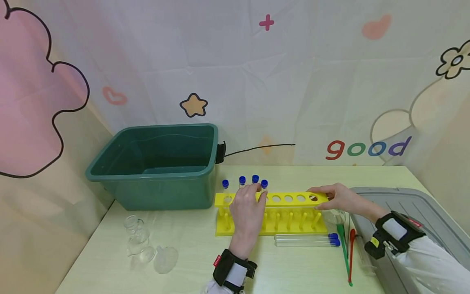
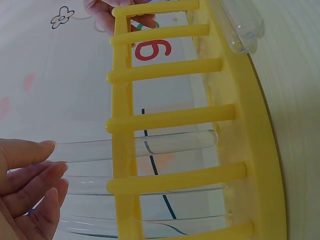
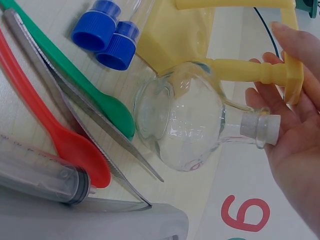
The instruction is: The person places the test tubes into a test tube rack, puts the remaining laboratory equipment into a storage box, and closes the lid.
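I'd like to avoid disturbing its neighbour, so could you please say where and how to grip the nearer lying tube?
Probably mid-glass, pinched crosswise from above and the near side: this slim tube lies flat, its near side open, with the other tube and the rack close behind.

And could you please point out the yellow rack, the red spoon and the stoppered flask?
Yellow rack [image 1: 283, 229]: head view, on the front of its base.
Red spoon [image 3: 42, 114]: right wrist view, on its handle.
Stoppered flask [image 3: 192, 120]: right wrist view, on its clear body.
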The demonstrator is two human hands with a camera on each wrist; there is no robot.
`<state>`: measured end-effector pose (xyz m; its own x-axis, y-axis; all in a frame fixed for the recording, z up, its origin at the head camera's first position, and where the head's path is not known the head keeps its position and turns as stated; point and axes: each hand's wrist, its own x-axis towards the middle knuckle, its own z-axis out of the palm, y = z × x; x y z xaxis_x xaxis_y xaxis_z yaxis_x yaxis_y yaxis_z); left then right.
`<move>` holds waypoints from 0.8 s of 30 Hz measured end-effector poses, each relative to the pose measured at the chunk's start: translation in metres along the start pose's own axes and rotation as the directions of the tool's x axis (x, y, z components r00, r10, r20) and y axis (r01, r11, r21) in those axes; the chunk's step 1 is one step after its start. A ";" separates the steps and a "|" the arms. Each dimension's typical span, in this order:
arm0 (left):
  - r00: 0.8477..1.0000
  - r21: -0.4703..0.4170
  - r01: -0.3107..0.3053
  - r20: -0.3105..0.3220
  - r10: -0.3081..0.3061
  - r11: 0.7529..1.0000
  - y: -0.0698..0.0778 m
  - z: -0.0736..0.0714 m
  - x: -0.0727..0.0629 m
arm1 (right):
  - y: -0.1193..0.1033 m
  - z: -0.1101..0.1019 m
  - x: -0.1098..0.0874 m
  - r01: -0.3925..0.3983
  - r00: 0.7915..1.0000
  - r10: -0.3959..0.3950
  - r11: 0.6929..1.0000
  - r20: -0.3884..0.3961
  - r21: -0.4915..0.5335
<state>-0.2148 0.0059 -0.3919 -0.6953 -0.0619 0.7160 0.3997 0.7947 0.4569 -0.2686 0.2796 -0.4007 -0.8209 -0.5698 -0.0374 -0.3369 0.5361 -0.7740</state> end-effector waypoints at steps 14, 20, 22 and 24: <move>0.999 0.003 0.016 0.040 -0.016 1.000 0.001 0.002 0.001 | 0.001 0.000 -0.001 -0.003 1.000 0.003 1.000 -0.002 0.027; 0.998 0.008 0.031 0.046 -0.031 0.999 0.000 0.003 0.000 | 0.001 0.001 -0.001 -0.005 1.000 0.005 1.000 -0.008 0.021; 0.998 0.013 0.036 0.044 -0.036 0.999 -0.001 0.004 0.000 | 0.002 0.001 -0.001 -0.005 1.000 0.005 1.000 -0.010 0.012; 0.999 0.015 0.038 0.038 -0.038 0.999 -0.001 0.004 -0.001 | 0.001 0.001 0.000 -0.009 1.000 0.009 1.000 -0.013 0.001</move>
<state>-0.2170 0.0072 -0.3952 -0.7323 -0.0693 0.6774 0.3639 0.8010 0.4753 -0.2684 0.2796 -0.4019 -0.8298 -0.5569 -0.0362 -0.3289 0.5405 -0.7744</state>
